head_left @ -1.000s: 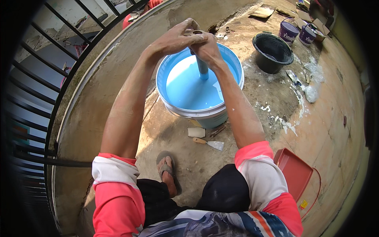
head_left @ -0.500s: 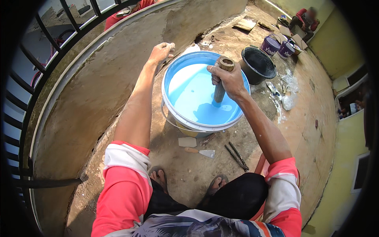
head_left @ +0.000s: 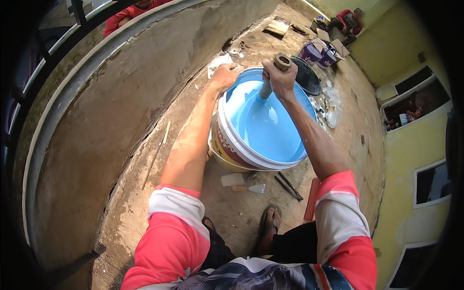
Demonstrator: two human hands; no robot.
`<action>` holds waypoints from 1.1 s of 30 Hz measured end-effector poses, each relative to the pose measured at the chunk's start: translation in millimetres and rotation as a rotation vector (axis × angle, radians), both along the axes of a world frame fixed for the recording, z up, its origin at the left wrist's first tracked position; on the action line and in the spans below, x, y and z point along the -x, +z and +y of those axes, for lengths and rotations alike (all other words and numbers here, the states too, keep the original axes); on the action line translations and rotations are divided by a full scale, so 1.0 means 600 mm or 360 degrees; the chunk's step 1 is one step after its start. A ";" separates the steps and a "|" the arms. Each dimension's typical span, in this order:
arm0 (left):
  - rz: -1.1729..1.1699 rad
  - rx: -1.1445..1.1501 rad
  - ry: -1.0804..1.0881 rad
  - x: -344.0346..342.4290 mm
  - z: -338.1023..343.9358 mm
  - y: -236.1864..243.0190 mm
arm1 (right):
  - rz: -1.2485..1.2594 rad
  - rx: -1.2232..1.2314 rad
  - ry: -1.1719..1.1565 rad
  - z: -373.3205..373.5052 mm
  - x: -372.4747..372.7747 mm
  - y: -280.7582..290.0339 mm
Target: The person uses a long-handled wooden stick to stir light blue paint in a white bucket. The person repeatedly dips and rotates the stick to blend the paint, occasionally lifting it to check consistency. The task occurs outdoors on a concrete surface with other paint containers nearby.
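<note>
A large white paint bucket [head_left: 226, 145] with a wire handle stands in front of me, holding light blue paint [head_left: 263, 128]. My right hand [head_left: 281, 79] is wrapped round a thick, hollow, brownish-grey stick [head_left: 265, 90] that looks like bamboo. The stick leans, and its lower end is sunk in the paint near the far side. My left hand [head_left: 225, 77] is closed on the bucket's far left rim; its fingertips are partly hidden. On the ground at the bucket's near side lie a putty knife [head_left: 256, 188], pincers [head_left: 289, 187] and a pale flat piece [head_left: 233, 180].
Behind the bucket stand a black pail [head_left: 307, 77] and purple paint buckets [head_left: 310, 53]. Crumpled clear plastic [head_left: 332, 113] lies to the right. A low concrete wall [head_left: 101, 106] runs along the left, with a thin stick [head_left: 157, 154] beside it. A person [head_left: 345, 24] sits far back.
My left hand has come from the air beside the bucket onto its rim. The stick has moved toward the paint's far side and tilts more. The view has shifted and turned.
</note>
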State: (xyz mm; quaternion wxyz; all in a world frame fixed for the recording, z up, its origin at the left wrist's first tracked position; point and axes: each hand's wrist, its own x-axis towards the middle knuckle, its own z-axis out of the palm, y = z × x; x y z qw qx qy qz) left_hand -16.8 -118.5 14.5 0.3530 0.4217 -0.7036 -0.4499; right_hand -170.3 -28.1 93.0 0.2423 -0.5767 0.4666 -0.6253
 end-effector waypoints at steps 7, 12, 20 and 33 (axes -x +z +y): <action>0.0092 -0.0145 -0.0107 -0.012 0.032 0.034 | -0.0052 -0.0296 0.0376 0.062 0.104 0.016; 0.0115 -0.0085 -0.0042 -0.008 0.015 0.021 | -0.0211 -0.0311 0.0414 0.088 0.117 0.005; -0.0061 -0.0058 0.0075 -0.005 0.034 0.030 | -0.0381 -0.0475 0.0420 0.210 0.130 0.020; 0.0294 -0.0091 0.0181 -0.017 0.020 -0.008 | -0.0489 -0.0185 0.0580 0.075 -0.082 -0.003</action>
